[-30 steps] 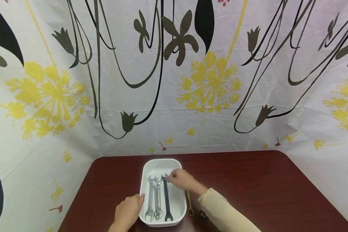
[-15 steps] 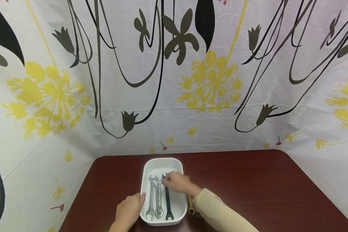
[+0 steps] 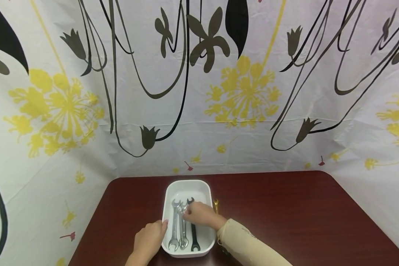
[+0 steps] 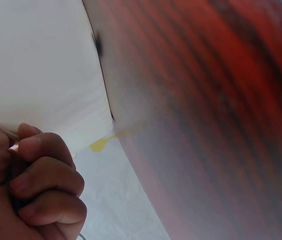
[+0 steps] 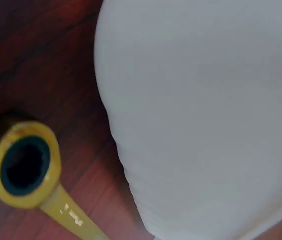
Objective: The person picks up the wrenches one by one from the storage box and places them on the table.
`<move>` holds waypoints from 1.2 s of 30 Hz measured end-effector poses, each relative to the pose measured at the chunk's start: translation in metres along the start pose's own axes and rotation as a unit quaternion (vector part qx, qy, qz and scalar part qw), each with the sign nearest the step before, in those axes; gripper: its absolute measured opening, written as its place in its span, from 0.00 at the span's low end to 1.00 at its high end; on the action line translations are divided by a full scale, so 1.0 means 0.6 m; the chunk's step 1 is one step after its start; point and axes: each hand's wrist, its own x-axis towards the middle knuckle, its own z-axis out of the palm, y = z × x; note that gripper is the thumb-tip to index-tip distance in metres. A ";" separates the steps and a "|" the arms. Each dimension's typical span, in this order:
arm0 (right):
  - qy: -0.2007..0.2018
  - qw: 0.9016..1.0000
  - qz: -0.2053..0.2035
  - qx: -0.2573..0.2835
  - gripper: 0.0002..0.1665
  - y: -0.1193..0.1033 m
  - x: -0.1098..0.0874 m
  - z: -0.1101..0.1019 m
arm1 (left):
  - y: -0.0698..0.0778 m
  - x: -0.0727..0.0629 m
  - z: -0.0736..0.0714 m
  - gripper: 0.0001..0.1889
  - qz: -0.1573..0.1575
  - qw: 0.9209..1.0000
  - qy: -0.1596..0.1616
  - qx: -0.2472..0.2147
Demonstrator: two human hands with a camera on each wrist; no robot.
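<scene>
A white tray [image 3: 204, 188] stands on the table with several wrenches lying lengthwise in it. Silver wrenches [image 3: 174, 231] lie on its left side, beside a black wrench [image 3: 194, 238]. My left hand [image 3: 148, 238] grips the tray's left rim; in the left wrist view its fingers [image 4: 56, 175] are curled there. Over the tray, my right hand [image 3: 201, 214] has bent fingers, their tips at the upper part of the silver wrench nearest the black one. It covers the black wrench's middle, and whether it pinches anything is hidden.
A gold ring wrench [image 5: 73, 217] lies on the table just right of the tray, partly beneath the right forearm. A small dark object [image 3: 225, 251] shows by the sleeve [image 3: 249, 244]. Patterned cloth [image 3: 246, 155] hangs behind the reddish-brown table [image 3: 286, 210].
My right hand has moved left and toward me, from the black wrench's upper end to the silver wrench beside it. The left hand keeps its grip on the tray.
</scene>
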 end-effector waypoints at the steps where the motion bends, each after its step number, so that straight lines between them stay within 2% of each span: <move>1: -0.003 1.000 0.000 -0.002 0.24 0.000 0.000 0.002 | 0.000 0.000 0.000 0.18 0.001 1.000 -0.001 0.000; 10: -0.013 1.000 0.009 -0.023 0.19 -0.001 0.001 0.018 | 0.001 -0.003 -0.001 0.20 0.001 1.000 -0.011 0.001; 17: -0.032 0.999 0.035 -0.023 0.20 0.007 0.001 0.037 | 0.003 -0.004 0.002 0.20 0.003 1.000 -0.007 0.002; 26: -0.015 0.998 0.034 -0.058 0.24 0.004 -0.002 0.045 | 0.003 -0.003 0.001 0.20 0.003 1.000 -0.006 0.003; 36: -0.020 0.997 0.036 -0.071 0.27 0.004 0.000 0.048 | 0.001 -0.003 0.003 0.20 0.005 1.000 0.004 0.006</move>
